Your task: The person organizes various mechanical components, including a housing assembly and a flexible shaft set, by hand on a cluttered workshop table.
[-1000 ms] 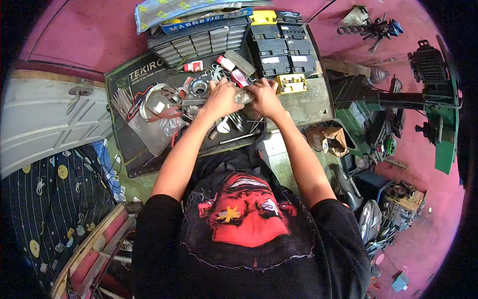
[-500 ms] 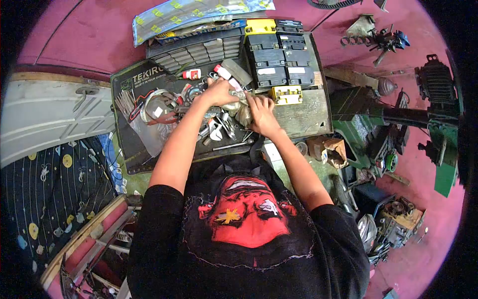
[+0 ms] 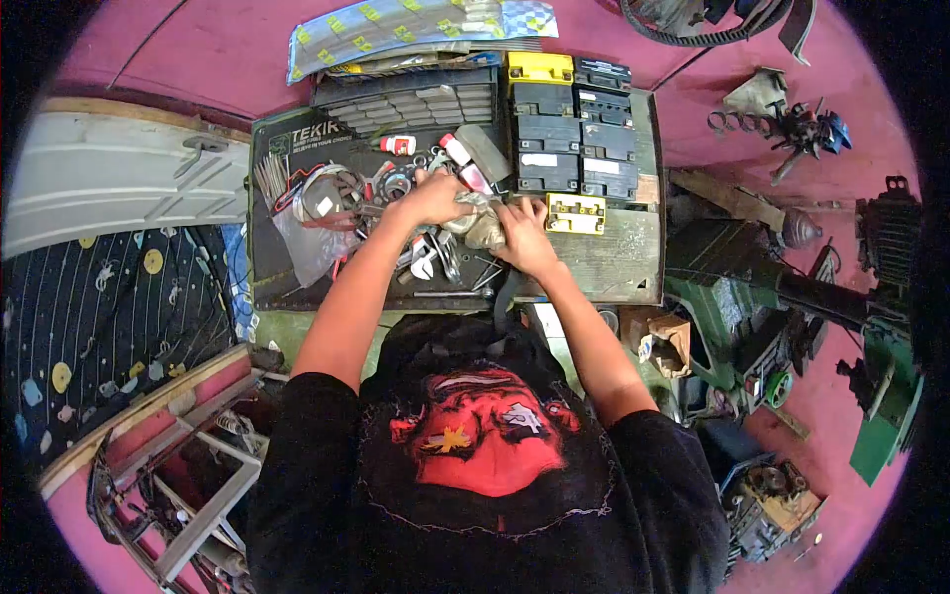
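A crumpled beige-brown bundle [image 3: 483,226], perhaps a plastic bag or cloth, lies between my hands over the workbench; I cannot make out what is in it. My left hand [image 3: 433,198] is closed on its left upper part, fingers curled and partly hidden. On its right side, my right hand [image 3: 524,236] grips it with bent fingers. Just below are an adjustable wrench [image 3: 423,265] and several other metal tools. A red-and-white tube [image 3: 455,149] and a grey flat block [image 3: 483,153] lie just beyond my hands.
Several black batteries [image 3: 549,134] stand at the back right, with a yellow battery [image 3: 576,213] in front. A clear round container [image 3: 329,201] with parts sits left. A small red-and-white bottle [image 3: 398,146] lies at the back. Green machinery [image 3: 717,297] stands right of the bench [image 3: 618,252].
The camera view has shifted, so the bench sits slightly lower and further right. Both hands stay on the bundle, with only slight finger movement.
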### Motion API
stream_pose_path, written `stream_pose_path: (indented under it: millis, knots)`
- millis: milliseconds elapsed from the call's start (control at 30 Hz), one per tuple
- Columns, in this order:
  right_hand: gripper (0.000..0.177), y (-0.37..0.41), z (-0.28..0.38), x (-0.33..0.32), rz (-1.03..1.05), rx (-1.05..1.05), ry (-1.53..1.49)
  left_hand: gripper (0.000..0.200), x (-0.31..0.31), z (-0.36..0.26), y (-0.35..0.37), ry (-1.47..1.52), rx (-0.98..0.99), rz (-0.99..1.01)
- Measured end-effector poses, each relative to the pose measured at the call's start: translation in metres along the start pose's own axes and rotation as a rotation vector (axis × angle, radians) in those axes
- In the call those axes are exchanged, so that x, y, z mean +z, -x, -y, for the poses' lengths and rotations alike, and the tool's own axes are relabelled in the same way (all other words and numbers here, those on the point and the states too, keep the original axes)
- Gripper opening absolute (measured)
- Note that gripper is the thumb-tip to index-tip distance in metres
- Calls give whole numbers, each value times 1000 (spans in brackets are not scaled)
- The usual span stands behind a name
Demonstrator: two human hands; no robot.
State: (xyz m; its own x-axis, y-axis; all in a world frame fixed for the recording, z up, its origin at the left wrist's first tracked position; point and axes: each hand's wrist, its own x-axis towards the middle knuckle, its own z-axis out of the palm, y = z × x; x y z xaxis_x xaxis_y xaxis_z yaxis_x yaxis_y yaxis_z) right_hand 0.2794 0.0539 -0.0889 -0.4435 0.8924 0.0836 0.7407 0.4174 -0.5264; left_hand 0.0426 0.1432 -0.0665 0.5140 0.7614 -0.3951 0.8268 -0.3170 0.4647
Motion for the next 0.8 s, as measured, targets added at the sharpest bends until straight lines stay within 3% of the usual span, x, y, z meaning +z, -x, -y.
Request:
stream_pose_path:
  millis: [200, 267, 800]
  knots:
    - [75, 4, -1, 1, -43, 22, -113, 59, -6, -16, 29, -11, -43, -68]
    - [73, 5, 0, 4, -55, 27, -128, 69, -11, -21, 33, -17, 37, 24]
    - [73, 12, 34, -47, -93, -105, -61, 62, -33, -53, 81, 6, 84, -170]
